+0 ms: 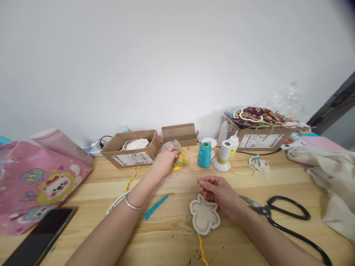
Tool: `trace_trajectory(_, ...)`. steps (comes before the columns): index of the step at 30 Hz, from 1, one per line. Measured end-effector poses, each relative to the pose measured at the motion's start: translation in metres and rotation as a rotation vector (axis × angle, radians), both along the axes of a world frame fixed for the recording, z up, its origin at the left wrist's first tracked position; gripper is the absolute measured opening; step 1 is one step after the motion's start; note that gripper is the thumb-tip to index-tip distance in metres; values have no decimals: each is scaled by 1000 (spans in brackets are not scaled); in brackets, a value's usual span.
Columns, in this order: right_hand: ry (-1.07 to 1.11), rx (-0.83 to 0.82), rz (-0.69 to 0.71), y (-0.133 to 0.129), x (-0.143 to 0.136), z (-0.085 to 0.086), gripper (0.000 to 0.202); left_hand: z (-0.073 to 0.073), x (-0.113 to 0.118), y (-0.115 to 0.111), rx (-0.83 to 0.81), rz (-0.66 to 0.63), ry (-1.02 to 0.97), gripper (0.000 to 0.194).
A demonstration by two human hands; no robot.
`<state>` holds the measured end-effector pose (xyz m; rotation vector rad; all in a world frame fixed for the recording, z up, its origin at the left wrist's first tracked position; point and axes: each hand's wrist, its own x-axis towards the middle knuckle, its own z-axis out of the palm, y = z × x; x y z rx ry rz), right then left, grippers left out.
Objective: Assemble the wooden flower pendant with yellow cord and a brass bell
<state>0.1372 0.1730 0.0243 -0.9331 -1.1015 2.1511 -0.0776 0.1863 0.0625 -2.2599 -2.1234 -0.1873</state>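
2 hands: left (165,160) curled at yellow threads (181,161), right (216,189) pinched on cord (198,179).

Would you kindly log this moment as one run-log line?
left hand: at bag of yellow cords | right hand: pinching thin cord by pale shape | scissors: on table

On the wooden tabletop (111,236) I have a phone (41,234), a pink bag (44,184), cardboard boxes (130,149), thread spools (204,155), glue bottles (234,144), a teal tassel (156,207), black-handled scissors (266,211) and beige cloth (330,184).
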Motion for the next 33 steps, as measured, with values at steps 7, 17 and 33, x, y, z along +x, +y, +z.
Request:
trace_trajectory(7, -12, -7, -4, 0, -1, 0, 23, 4, -10, -6, -20, 155, 8, 33)
trace_trajectory(17, 12, -12, 3, 2, 0, -3, 24, 7, 1, -1, -169, -16, -185, 37)
trace_trajectory(33, -6, 2, -3, -1, 0, -3, 25, 11, -13, -12, -154, -47, -40, 52)
